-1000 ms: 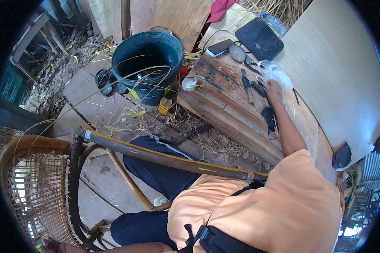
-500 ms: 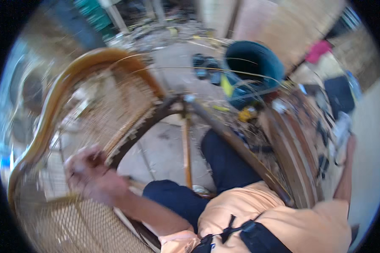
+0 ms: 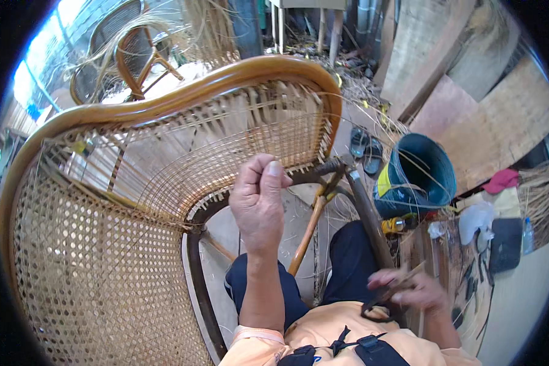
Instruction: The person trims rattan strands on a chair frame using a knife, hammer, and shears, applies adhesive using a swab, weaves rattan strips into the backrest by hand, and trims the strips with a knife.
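A rattan chair frame with woven cane fills the left side, its curved golden-brown rim bending across the far side. The left part has a finished open-hole weave; the far panel has strands running across it and loose ends along the rim. My left hand is raised in front of the far panel's near edge, fingers pinched together; anything between them is too small to make out. Near my lap at the right, my right hand is closed on what looks like scissors, blurred, with a dark loop handle.
A blue-green bucket stands at the right beside slippers. Further right lie a plastic bag, a dark slab and a bottle. Boards lean behind. Other chair frames stand at the far left.
The view has swung, showing more of the chair. My left hand has come off the cane edge and is raised. My right hand has come from the far-right items to my lap, holding the scissors.
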Demonstrator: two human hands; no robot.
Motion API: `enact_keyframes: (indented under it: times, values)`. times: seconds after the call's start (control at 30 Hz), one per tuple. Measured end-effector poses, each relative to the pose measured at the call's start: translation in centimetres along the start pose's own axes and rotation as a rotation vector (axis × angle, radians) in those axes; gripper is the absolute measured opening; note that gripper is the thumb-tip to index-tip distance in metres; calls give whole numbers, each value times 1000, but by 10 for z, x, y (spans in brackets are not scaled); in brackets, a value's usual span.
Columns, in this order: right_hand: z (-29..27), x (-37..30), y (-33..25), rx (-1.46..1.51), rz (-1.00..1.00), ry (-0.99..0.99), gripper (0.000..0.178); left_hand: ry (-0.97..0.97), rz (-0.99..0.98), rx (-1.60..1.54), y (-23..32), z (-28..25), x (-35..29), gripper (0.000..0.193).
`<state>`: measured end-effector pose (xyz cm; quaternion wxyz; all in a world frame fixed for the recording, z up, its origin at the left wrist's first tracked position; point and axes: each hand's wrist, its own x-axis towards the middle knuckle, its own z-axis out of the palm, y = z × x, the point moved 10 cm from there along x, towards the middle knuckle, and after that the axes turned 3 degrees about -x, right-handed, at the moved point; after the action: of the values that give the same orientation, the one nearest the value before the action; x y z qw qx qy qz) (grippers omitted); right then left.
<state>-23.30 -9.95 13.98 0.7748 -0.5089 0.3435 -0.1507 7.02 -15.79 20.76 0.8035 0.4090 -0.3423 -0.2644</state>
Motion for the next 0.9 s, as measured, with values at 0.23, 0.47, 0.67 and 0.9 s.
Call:
enact_keyframes:
  times: [0.23, 0.47, 0.67, 0.9]
  values:
    - [10, 70, -68, -938, -115, 127, 35, -14, -7, 13, 8, -10, 4, 9]
    - [55, 146, -162, -1343, -535, 308, 37, -83, -86, 100, 6, 2, -3, 7]
    - [54, 151, -156, -1302, -580, 222, 36, -73, 25, 502, 11, 2, -2, 6]
    - [-91, 33, -55, -1177, -131, 611, 40, 137, 178, 282, 22, -42, 15, 27]
